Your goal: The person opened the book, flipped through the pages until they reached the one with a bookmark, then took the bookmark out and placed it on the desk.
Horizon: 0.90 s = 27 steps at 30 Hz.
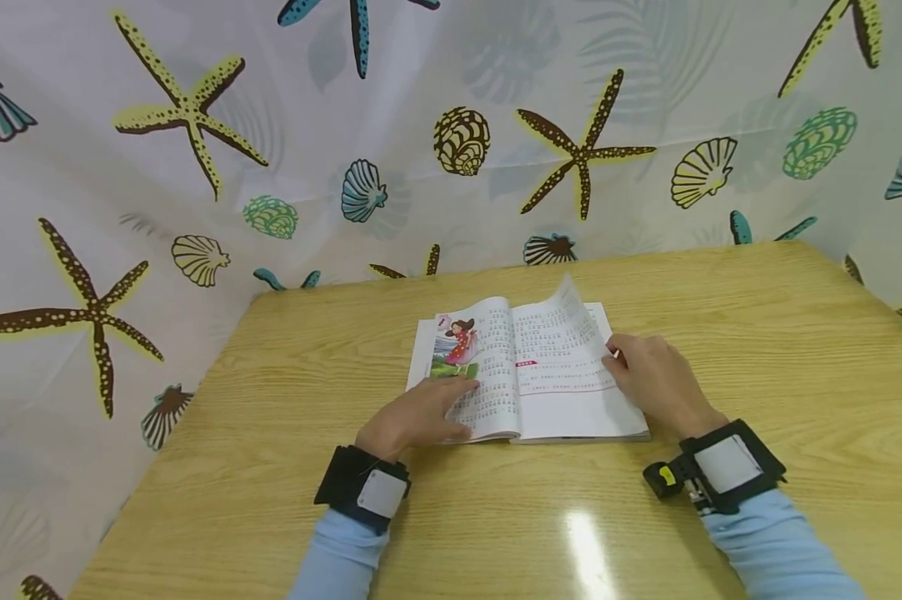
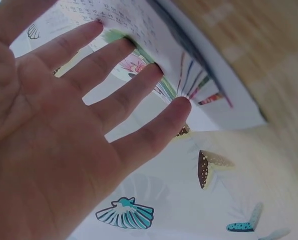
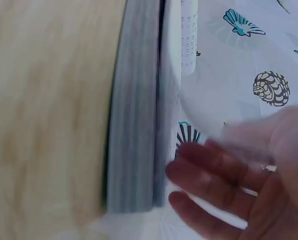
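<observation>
"Where does the book lie?"

"The thick, white-paged printed book [image 1: 522,375] lies spread on the light-brown wood-grain table [image 1: 308,350], near the far edge and well in from the left and right edges."

"And the left hand?"

"The left hand [image 1: 421,412] rests on the lower part of the left page [image 1: 499,354]. Its fingers [image 2: 128,92] are straight and spread apart, with nothing in their grasp. Just above them, that page carries a coloured picture [image 1: 457,343] of a dark-haired figure in a red dress over green ground."

"What is the right hand doing?"

"The right hand [image 1: 657,379] is at the book's outer side, the one toward the table's right edge. Its thumb and fingers are bent in, pinching the thin white printed leaf [image 1: 577,333] by its outer edge. The leaf's far corner stands up off the pages beneath. The right wrist view is blurred, so I cannot tell which fingertip presses it."

"What do the arms wear?"

"Light-blue sleeves [image 1: 340,554], and black wrist straps [image 1: 337,477] with pale panels."

"And past the table?"

"A white cloth [image 1: 421,75] printed with starfish and seashells hangs beyond the far edge."
</observation>
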Each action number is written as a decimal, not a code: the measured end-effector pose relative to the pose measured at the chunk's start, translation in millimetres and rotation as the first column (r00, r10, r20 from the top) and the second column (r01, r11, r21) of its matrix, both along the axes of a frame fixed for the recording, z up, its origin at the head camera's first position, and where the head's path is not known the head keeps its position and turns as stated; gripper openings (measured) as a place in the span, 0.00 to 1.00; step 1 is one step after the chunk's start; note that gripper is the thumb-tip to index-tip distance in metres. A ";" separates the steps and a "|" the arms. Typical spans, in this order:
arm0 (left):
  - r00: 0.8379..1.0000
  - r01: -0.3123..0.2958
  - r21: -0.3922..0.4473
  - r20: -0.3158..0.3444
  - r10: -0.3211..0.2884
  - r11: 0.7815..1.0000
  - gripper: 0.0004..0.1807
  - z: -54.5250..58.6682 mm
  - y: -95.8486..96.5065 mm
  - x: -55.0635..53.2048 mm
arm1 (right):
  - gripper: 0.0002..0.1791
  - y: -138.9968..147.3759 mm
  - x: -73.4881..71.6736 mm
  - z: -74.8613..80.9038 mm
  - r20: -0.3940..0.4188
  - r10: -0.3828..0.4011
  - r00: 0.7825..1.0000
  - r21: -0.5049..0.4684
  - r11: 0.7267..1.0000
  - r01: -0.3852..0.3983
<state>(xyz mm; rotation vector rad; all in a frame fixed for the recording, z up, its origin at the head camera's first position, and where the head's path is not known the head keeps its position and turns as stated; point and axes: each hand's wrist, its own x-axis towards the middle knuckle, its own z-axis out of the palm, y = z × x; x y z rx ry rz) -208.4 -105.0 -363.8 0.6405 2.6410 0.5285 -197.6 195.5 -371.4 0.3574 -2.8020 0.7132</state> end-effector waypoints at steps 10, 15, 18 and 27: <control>0.999 0.015 0.016 -0.043 -0.014 1.000 0.34 -0.3 -2.7 -0.8 | 0.28 -30.8 6.4 1.8 0.207 0.414 0.886 -0.244 0.899 -0.363; 0.994 0.033 0.104 -0.105 -0.022 0.994 0.34 -2.5 -7.1 -0.2 | 0.26 -48.1 13.0 -1.1 0.193 0.486 0.852 0.009 0.868 -0.497; 0.991 0.039 0.196 -0.135 -0.012 0.980 0.30 -4.5 -9.8 0.7 | 0.25 -55.7 17.9 -1.5 0.181 0.501 0.847 0.081 0.850 -0.520; 0.992 0.066 0.256 -0.123 -0.035 0.965 0.27 -6.9 -10.4 -1.6 | 0.26 -63.9 24.8 -2.4 0.159 0.480 0.862 0.135 0.855 -0.501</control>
